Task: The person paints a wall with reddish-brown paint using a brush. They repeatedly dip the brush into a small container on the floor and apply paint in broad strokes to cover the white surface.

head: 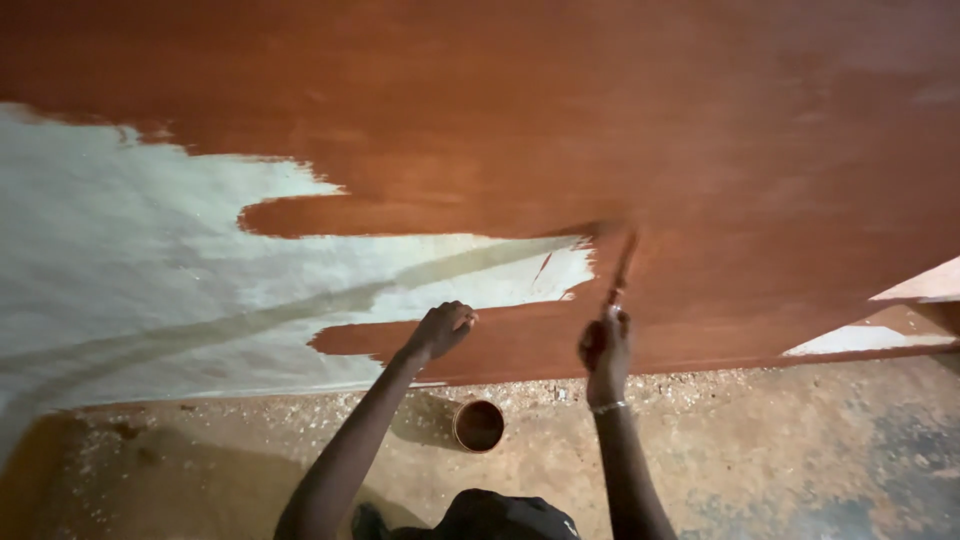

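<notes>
Head cam looking down the wall (120, 260), so floor sits at the bottom of frame. My right hand (606, 352) is up w/ fingers wrapped tight round the handle of a paintbrush (620, 272), bristles angled up-left and pressed right at the edge where the red-brown paint (700, 150) meets the bare pale patch. Grip is low on the handle, wrist w/ a thin bracelet (608, 407) just below; I reckon that gives reach and a long stroke along the boundary. The brush looks a bit blurred.

Left hand (442, 328) holds nothing: fingers curled loosely, knuckles resting against the wall at the top edge of the lower painted band, prob. bracing me while I lean in. Can't tell if the fingertips are touching wet paint or dry.

Paint covers the top and right of the wall; the unpainted whitish area runs from the left edge toward centre, w/ a faint diagonal streak across it. Small round paint tin (479, 425), open, stands on the floor (760, 460) near the wall base, betw. my two arms and within easy reach. Floor is dusty, w/ pale chips scattered along the wall foot. Dark cap (505, 515) at bottom edge.
</notes>
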